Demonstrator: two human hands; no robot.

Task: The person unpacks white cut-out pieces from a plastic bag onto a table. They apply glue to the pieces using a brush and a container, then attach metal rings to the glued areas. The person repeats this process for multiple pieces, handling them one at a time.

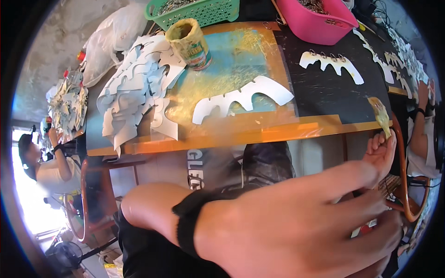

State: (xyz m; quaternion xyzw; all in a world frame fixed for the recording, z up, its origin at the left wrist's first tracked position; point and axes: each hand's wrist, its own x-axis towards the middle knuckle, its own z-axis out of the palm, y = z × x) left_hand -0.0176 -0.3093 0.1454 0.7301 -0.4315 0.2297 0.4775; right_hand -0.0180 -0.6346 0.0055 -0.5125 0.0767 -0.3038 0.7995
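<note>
My left hand [296, 231], large and near the camera, stretches toward the right over my lap. A black band circles its wrist; its somewhat blurred fingers are bent and apart, with nothing plainly held. Beyond it, at the table's right front corner, my right hand [381, 150] pinches a glue-coated brush [381, 116], bristles upward. One white scalloped piece [243, 98] lies on the glue-stained board [227, 69]. Farther right, another scalloped piece [330, 65] with metal rings along its upper edge rests on the black surface. A crusted glue tin [187, 44] stands behind the board's left part.
Overlapping white cut pieces [134, 88] cover the table's left side. At the back are a green basket [199, 14] and a pink basket [320, 21] of metal parts. Co-workers sit at left [51, 167] and right [422, 134]. A chair frame [405, 176] stands beside the right corner.
</note>
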